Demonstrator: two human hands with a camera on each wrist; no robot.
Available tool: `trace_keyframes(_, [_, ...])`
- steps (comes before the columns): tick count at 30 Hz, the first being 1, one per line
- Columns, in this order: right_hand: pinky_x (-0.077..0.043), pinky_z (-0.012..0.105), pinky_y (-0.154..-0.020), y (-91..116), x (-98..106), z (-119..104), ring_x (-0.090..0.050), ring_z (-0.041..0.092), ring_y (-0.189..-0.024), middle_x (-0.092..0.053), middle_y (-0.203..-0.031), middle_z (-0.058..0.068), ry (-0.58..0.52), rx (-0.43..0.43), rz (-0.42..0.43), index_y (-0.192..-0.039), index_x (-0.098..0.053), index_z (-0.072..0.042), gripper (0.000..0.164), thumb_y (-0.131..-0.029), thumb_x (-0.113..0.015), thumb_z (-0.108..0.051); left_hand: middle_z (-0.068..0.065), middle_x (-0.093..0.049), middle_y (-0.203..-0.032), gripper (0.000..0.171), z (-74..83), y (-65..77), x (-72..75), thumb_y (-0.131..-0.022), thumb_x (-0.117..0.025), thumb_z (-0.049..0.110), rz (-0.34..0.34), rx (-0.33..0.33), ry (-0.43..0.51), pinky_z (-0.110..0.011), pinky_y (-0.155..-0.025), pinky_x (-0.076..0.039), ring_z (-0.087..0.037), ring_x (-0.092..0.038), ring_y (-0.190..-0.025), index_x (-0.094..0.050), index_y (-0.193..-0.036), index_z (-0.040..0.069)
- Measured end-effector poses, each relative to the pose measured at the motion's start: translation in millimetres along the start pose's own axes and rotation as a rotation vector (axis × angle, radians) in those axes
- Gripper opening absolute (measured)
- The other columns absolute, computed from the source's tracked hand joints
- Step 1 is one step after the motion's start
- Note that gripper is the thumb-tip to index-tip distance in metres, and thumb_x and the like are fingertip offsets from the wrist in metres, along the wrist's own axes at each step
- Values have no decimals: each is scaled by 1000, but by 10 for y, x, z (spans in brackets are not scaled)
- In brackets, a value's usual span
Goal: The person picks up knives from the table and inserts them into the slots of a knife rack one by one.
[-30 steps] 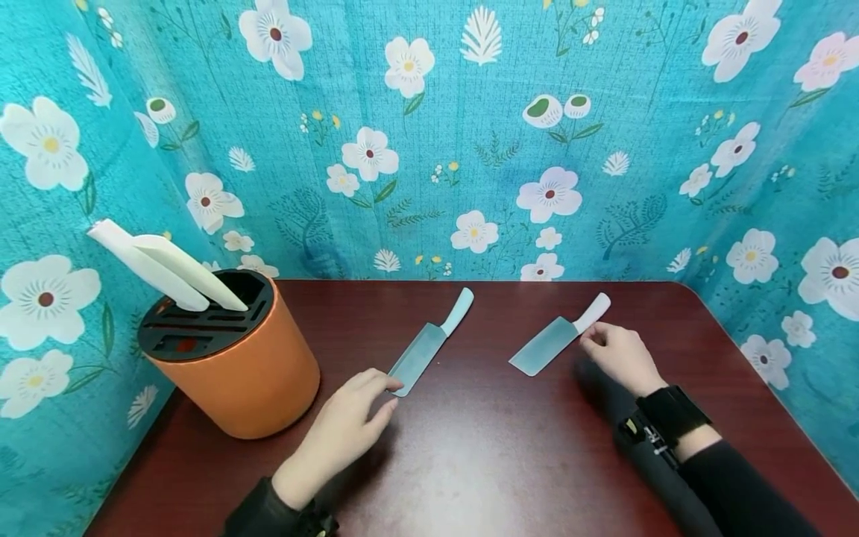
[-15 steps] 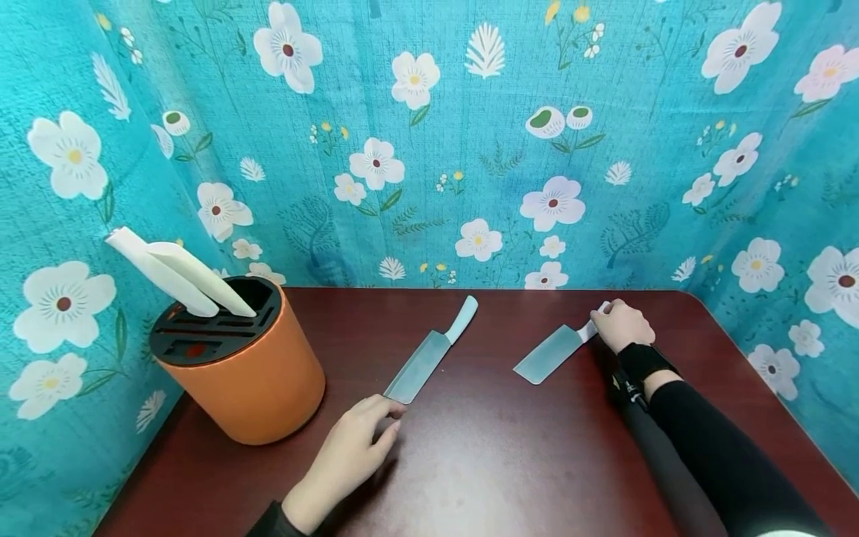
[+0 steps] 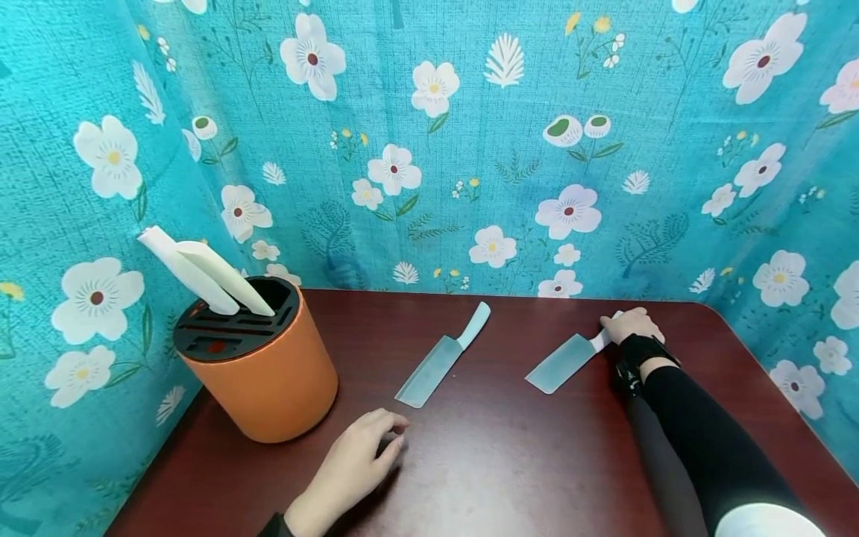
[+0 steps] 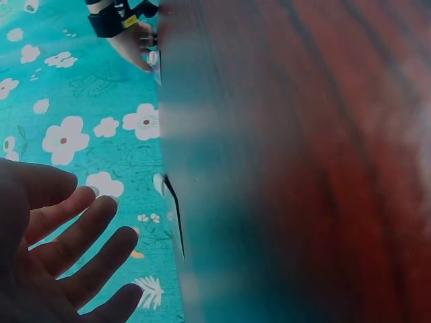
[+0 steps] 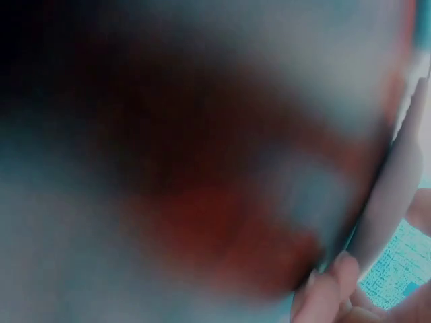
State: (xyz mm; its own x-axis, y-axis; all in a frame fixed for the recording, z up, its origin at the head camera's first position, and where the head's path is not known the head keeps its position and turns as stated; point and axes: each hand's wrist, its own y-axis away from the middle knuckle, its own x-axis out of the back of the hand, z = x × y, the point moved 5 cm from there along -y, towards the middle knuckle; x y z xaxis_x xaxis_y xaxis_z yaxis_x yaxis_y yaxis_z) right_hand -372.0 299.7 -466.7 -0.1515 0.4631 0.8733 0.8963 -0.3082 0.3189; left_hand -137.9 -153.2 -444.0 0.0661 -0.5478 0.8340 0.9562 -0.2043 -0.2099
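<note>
On the desk (image 3: 496, 485), our right hand (image 3: 634, 325) has its grip round the white-handled cleaver (image 3: 562, 364). Our left hand (image 3: 354, 464), grip loosely wide, is near the blue-handled cleaver (image 3: 432, 369).

A turquoise flowered cloth (image 3: 463, 198) hangs behind the reddish-brown tabletop (image 3: 496, 477); an orange holder (image 3: 275, 388) with two whitish handles (image 3: 188, 270) stands left.

Your right sleeve (image 3: 711, 447) is black and snug. Your right wrist strap (image 3: 644, 349) is black too, with a yellow mark (image 4: 130, 21).
</note>
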Motion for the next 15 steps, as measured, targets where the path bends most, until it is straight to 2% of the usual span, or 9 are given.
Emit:
trace_keyframes(3, [-48, 55, -99, -15, -4, 23, -50, 52, -123, -43, -140, 42, 29, -17, -17, -144, -27, 21, 78, -103, -40, -44, 8, -69, -102, 14, 9, 25, -3, -92, -73, 13, 6, -12, 4, -30, -80, -57, -9, -69, -94, -72, -106, 16])
trace_keyframes(7, [-53, 50, -86, -55, -11, 33, -57, 47, -112, -48, -136, 39, 81, -13, -20, -138, -45, 15, 71, -102, -40, -46, 7, -70, -103, 14, 32, 56, 5, -92, -73, 13, 12, -20, 1, -32, -82, -57, -8, -68, -96, -72, -106, 16])
trace_keyframes(13, [-52, 51, -87, -176, -29, 52, -55, 50, -114, -45, -137, 41, 81, 7, -26, -140, -44, 14, 76, -100, -41, -51, 7, -70, -102, 14, 55, 75, 36, -91, -74, 13, 32, -18, -2, -33, -82, -57, -10, -67, -97, -73, -105, 15])
trace_keyframes(15, [-55, 47, -80, -229, -30, 67, -64, 44, -104, -60, -122, 35, 54, 12, -22, -134, -50, 14, 73, -100, -42, -50, 7, -70, -101, 14, 54, 74, 42, -91, -74, 13, 36, -21, -4, -33, -82, -57, -10, -68, -97, -73, -104, 15])
